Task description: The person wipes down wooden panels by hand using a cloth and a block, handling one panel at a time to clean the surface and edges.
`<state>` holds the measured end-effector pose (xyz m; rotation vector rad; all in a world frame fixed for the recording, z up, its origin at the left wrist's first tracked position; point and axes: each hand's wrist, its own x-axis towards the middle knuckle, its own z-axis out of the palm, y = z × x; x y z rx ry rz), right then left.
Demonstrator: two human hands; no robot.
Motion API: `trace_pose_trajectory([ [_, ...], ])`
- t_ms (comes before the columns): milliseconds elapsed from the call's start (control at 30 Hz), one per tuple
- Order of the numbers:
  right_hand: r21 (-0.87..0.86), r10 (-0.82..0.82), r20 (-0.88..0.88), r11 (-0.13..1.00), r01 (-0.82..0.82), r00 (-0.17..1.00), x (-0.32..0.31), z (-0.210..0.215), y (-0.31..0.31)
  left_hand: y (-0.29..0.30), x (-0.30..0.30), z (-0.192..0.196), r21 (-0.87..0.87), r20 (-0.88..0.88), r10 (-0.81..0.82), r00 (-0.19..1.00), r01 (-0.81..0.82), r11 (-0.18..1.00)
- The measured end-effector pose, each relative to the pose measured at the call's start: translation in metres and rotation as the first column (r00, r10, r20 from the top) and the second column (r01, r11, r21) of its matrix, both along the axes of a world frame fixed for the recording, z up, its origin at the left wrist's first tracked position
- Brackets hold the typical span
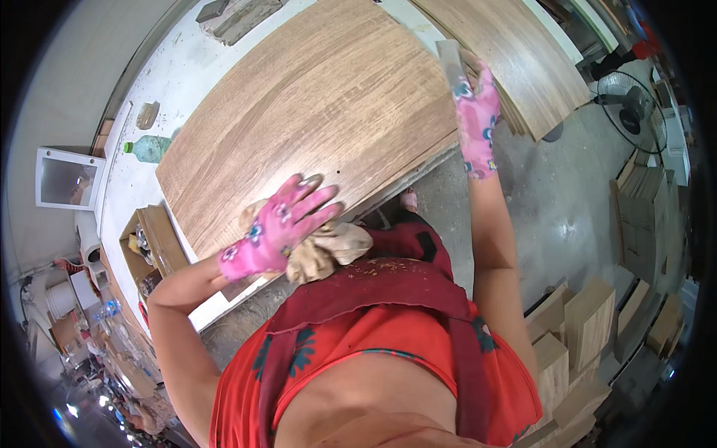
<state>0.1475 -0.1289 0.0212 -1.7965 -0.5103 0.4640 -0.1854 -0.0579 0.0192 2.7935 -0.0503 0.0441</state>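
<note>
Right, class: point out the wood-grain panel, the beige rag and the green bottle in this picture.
wood-grain panel [314, 112]: head view, on the middle of its top face.
beige rag [328, 250]: head view, on the bunched cloth below the left hand [280, 228].
green bottle [151, 148]: head view, on its body, left of the panel.

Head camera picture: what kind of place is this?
Probably a woodworking shop: a large brown wood-grain panel lies on a white workbench, and cut pale wooden blocks are stacked on the grey floor.
</note>
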Motion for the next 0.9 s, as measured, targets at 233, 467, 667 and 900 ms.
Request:
trace_pose_trajectory([
  [233, 0.103, 0.055, 0.386, 0.989, -0.102, 0.921, 0.051, -0.049, -0.015, 0.031, 0.155, -0.027, -0.112, 0.175, -0.153, 0.973, 0.174, 0.978],
  [467, 0.702, 0.345, -0.578, 0.673, 0.234, 0.74, 0.074, -0.089, -0.037, 0.061, 0.287, -0.086, -0.467, 0.266, -0.176, 0.948, 0.286, 0.837],
  [667, 0.682, -0.031, -0.271, 0.699, 0.215, 0.962, 0.038, -0.037, -0.06, 0.076, 0.318, -0.079, -0.027, 0.381, -0.236, 0.894, 0.266, 0.964],
  [900, -0.181, 0.827, 0.546, 0.27, -0.946, 0.132, -0.029, 0.015, -0.023, 0.073, 0.32, -0.048, -0.446, 0.07, -0.115, 0.991, 0.134, 0.885],
])
